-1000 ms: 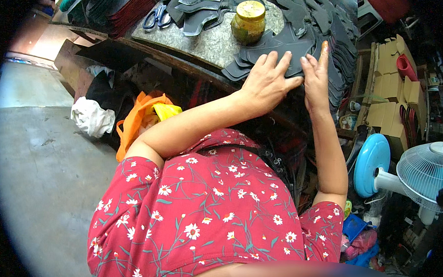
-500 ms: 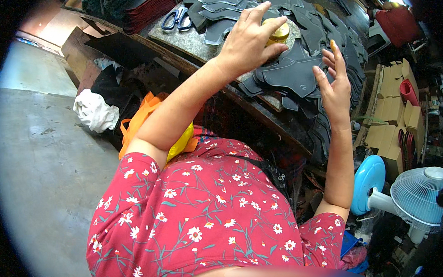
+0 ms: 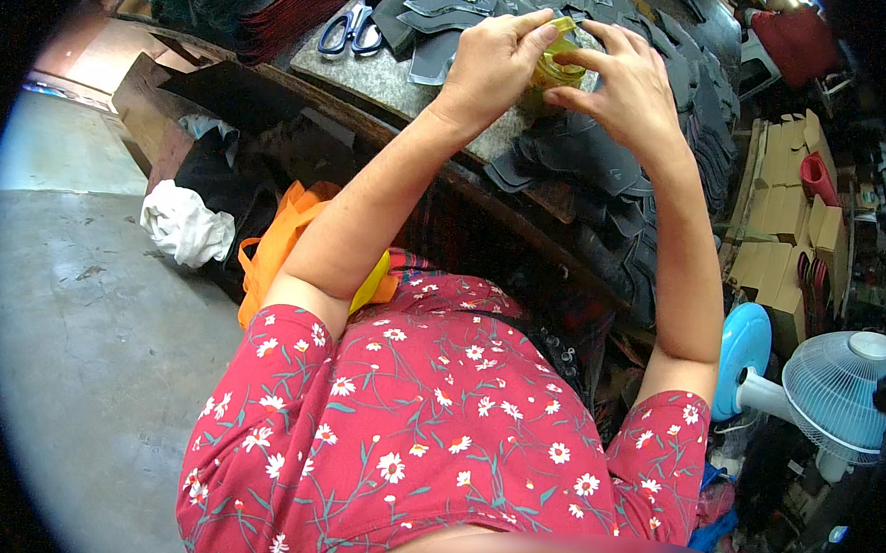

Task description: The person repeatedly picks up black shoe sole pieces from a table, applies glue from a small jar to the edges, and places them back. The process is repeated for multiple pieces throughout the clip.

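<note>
A small yellow jar (image 3: 558,75) stands on the worktable between my two hands. My left hand (image 3: 494,67) is at its left side, thumb and fingers pinched on a yellow lid-like piece (image 3: 566,29) tilted above the jar. From the right, my right hand (image 3: 628,84) reaches in, its thumb and index finger curved about the jar's rim. Its other fingers extend above, near the lid-like piece. Around the jar lie many dark grey, flat cut pieces (image 3: 580,156), overlapping in piles. Blue-handled scissors (image 3: 351,33) rest to the left on a pale, speckled slab (image 3: 388,85).
Stacks of dark red and green sheets (image 3: 301,14) sit at the table's far left. On the right are cardboard boxes (image 3: 776,224) and a blue and white fan (image 3: 836,392). An orange bag (image 3: 290,233) and white cloth (image 3: 187,223) hang below the table's edge at left.
My right hand has moved left and up to the jar. My left hand has shifted slightly, its fingers closing, and the yellow lid-like piece now shows tilted above the jar.
</note>
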`<state>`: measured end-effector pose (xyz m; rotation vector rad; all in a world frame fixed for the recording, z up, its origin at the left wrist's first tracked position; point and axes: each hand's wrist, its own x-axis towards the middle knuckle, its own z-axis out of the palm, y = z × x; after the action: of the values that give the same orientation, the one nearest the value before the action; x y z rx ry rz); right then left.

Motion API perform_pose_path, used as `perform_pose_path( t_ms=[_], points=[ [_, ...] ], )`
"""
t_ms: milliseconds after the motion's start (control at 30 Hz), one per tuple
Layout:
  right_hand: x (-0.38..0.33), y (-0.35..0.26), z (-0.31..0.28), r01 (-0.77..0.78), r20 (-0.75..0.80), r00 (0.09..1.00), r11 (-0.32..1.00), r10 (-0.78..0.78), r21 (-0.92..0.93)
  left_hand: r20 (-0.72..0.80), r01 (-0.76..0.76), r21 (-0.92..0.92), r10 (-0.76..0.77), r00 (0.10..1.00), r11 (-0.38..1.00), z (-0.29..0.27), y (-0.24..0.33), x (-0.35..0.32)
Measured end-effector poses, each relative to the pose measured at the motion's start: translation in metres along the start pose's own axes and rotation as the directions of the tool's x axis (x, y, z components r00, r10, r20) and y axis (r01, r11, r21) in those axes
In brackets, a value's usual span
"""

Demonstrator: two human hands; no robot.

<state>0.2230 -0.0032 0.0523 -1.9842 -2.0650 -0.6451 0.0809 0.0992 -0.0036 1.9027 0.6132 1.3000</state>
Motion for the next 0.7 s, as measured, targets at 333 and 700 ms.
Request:
perform_pose_path(
  t_ms=[333,700],
  points=[
    [-0.010,-0.003,-0.043,-0.050,0.139,0.989,0.999,0.048,0.010,0.082,-0.025,-0.069,0.030,0.996,0.997,0.001,0.014,-0.005],
    [-0.088,0.034,-0.085,-0.164,-0.034,0.979,0.869,0.203,0.467,0.156,-0.520,0.392,0.502,0.851,0.759,-0.010,0.048,-0.040]
  ],
)
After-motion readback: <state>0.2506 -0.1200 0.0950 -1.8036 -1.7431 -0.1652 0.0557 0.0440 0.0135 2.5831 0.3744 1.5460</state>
